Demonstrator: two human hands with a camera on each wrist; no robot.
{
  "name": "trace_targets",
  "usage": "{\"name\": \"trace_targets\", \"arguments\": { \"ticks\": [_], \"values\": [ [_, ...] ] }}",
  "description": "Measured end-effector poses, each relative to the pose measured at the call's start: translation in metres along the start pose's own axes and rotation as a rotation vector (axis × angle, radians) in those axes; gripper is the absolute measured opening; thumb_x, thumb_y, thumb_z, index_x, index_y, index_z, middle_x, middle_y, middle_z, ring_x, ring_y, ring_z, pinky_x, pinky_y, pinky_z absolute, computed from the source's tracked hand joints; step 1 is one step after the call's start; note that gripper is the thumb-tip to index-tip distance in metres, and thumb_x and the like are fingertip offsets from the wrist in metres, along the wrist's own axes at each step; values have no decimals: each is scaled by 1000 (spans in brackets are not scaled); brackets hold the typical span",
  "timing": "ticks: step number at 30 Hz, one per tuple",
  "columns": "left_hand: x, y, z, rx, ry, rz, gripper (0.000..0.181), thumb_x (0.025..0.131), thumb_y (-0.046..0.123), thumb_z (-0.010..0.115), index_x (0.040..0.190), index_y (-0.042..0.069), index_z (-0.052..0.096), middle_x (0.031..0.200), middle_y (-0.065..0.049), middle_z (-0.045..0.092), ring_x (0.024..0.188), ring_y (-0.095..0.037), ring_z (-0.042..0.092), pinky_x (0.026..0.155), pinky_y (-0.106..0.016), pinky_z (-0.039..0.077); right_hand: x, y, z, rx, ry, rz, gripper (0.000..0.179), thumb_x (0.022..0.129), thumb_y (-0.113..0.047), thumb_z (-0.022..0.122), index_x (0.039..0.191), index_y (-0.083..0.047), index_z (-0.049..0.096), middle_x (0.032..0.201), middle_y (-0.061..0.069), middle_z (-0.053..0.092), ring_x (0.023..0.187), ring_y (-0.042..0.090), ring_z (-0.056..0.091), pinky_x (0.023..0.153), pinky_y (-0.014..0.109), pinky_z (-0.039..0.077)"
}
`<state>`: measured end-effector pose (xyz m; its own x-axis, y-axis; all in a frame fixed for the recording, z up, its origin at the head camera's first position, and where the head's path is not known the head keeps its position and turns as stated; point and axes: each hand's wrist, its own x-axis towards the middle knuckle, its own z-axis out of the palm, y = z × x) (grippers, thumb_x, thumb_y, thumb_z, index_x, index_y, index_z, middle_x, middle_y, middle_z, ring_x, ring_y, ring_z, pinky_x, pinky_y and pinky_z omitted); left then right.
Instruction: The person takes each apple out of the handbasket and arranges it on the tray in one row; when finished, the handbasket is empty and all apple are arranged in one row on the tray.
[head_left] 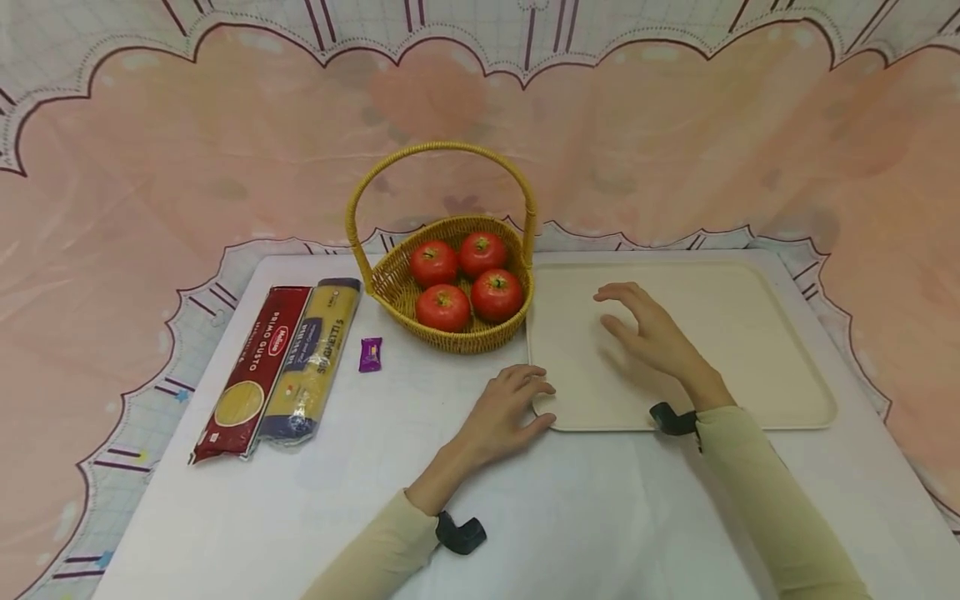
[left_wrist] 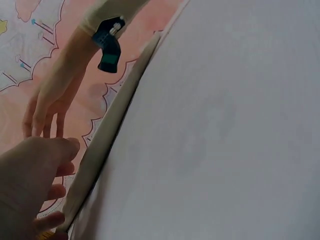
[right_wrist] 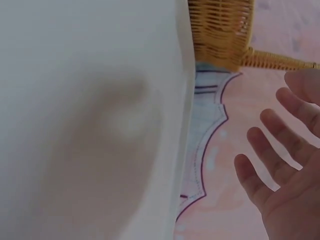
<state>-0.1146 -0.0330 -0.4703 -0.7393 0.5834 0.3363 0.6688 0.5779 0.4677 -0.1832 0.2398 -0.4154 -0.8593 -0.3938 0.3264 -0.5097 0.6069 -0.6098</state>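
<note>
Here's my left hand [head_left: 501, 417] and right hand [head_left: 654, 333], loose, empty, by the cream rectangular tray [head_left: 738, 333], centre-right, rimmed probably against roll-offs.

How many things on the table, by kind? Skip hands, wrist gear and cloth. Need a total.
Red fruits, all in the basket: 4
Long packs: 2
Handled basket: 1
Tray: 1
Small purple packet: 1
Total: 9
</note>
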Motion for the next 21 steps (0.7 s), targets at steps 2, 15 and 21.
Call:
{"name": "trace_targets", "arguments": {
  "ticks": [2,15,21],
  "values": [
    [0,3,2,-17,-4,3,30,87,36,65,112,19,62,132,-5,54,130,-27,43,96,-48,44,5,-4,1,-11,-13,-8,34,93,-17,59,126,-12,53,133,9,50,127,29,44,104,51,35],
    [-9,-2,9,-57,-23,-14,24,79,43,73,84,21,65,114,2,56,131,-23,41,112,-37,33,46,-28,12,-16,-72,-98,34,93,-20,59,125,-12,53,132,5,51,126,23,45,104,46,39],
    [-9,-1,9,-26,-28,5,22,78,40,75,84,20,66,117,1,59,131,-26,42,113,-38,31,60,-33,16,-17,-100,-110,33,93,-20,59,124,-11,54,130,5,53,126,23,46,105,46,39]
  ]
}}
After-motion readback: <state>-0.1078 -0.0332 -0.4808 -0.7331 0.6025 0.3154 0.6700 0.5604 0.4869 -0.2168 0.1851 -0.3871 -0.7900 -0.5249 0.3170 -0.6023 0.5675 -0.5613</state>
